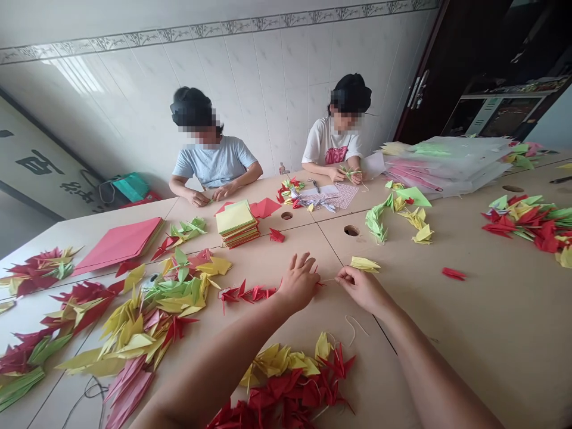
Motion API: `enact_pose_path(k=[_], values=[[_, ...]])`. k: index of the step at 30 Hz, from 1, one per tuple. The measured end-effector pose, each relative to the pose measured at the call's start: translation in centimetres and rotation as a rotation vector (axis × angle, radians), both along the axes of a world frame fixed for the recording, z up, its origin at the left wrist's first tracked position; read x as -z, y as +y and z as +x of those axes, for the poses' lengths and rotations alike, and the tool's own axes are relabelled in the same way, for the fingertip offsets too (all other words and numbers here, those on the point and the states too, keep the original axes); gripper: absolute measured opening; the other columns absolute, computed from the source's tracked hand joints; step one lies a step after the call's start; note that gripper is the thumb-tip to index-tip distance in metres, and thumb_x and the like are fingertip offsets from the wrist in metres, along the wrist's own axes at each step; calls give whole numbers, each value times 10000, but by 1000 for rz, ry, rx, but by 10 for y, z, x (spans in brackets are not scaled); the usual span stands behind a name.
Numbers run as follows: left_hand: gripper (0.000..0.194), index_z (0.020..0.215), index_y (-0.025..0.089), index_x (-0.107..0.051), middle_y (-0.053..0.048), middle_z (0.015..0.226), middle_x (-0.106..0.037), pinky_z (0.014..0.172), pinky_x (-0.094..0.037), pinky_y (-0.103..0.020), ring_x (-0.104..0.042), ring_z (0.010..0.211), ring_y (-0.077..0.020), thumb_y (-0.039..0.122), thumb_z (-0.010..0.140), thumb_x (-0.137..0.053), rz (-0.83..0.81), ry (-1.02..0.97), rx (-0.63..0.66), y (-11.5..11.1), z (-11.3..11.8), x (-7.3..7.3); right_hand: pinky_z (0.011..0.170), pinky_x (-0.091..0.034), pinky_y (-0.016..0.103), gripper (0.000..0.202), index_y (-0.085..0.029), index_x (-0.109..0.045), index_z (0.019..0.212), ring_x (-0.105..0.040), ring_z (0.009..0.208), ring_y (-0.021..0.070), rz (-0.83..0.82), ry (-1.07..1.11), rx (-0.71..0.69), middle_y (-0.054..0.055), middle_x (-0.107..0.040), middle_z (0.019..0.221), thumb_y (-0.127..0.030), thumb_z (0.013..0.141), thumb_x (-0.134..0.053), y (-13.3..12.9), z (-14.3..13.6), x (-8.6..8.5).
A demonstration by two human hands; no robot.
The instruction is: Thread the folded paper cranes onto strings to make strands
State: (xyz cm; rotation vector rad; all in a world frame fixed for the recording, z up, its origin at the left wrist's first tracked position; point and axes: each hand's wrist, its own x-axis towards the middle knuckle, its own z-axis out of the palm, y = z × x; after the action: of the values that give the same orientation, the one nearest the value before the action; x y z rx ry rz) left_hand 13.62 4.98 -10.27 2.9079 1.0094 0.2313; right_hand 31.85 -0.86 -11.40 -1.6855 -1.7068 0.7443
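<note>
My left hand [300, 282] rests over the right end of a row of red folded paper cranes [254, 294], fingers spread, partly hiding a red piece beneath. A thin string runs from there to my right hand [356, 285], whose thumb and fingertips are pinched on it. Just beyond the right hand lies a yellow folded piece [365, 264]. Nearer to me, under and between my forearms, is a heap of red cranes [286, 390] and yellow cranes [279, 359] with loose string.
Paper cranes [174, 298] cover the left side, near red sheets [120, 244] and a stack of coloured squares [236, 223]. Two people sit across the table [447, 345], their hands on paper pieces. Clear plastic bags [451, 161] lie at the back right.
</note>
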Motion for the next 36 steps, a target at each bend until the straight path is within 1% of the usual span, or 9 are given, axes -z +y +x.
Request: enact_pose_path(k=[5,12,15,17,19,24,28,32,36], values=[[138,795,205,-684,-94,1237,-529,1085,-237,-552,-311,1304,-301,183,781,-549,-30,-35,-56,3,-17,-5,506,-358,244,239,-195,-529,717,-488,544,142,35,9,-7,4,-557,600,-399,817,-454,-2,3,-4],[193,830,222,-677,-64,1108,-618,1074,-243,-545,-379,1253,-285,235,834,-484,-94,-89,-100,-3,-30,-17,528,-373,250,246,-199,-546,738,-493,575,147,36,44,-16,10,-562,638,-415,822,-466,-5,3,-7],[183,839,224,-654,-45,901,-666,1061,-259,-539,-505,1112,-250,220,832,-471,-151,-72,-103,-7,-28,-20,512,-359,252,260,-204,-539,721,-470,553,147,61,38,3,7,-540,607,-431,824,-463,-6,2,-12],[172,883,224,-638,-40,845,-667,1050,-278,-527,-563,996,-226,217,818,-480,-189,-59,-105,-10,-27,-20,500,-351,253,272,-208,-532,705,-455,534,149,73,26,22,2,-515,572,-441,823,-457,-7,2,-15],[201,965,223,-617,-48,882,-670,1040,-295,-513,-584,946,-220,230,809,-489,-220,-47,-108,-12,-27,-19,497,-350,254,286,-209,-523,692,-444,521,147,83,22,32,-3,-494,549,-454,822,-454,-6,2,-15],[404,1187,239,-486,-58,1002,-661,1036,-291,-509,-579,992,-241,341,800,-540,-252,-61,-83,-11,-32,-12,489,-340,253,294,-209,-514,684,-416,502,142,87,14,41,-13,-460,527,-465,817,-460,-5,4,-10],[428,1160,233,-485,-55,976,-661,1007,-321,-481,-589,967,-241,418,784,-573,-246,-63,-56,-9,-36,-8,501,-339,256,259,-210,-515,690,-419,510,144,72,11,46,-16,-457,537,-432,813,-462,-4,5,-9],[565,1188,192,-443,-56,886,-662,932,-387,-426,-606,869,-231,549,763,-553,-215,-84,-49,-9,-35,-6,491,-326,252,256,-212,-503,692,-414,504,144,63,15,46,-16,-453,533,-430,817,-456,-4,5,-10],[433,1157,199,-460,-49,897,-660,866,-424,-372,-609,851,-220,459,815,-520,-199,-29,-35,-11,-33,-8,495,-332,253,260,-211,-504,693,-418,507,144,72,15,40,-18,-452,533,-433,820,-457,-4,5,-10]])
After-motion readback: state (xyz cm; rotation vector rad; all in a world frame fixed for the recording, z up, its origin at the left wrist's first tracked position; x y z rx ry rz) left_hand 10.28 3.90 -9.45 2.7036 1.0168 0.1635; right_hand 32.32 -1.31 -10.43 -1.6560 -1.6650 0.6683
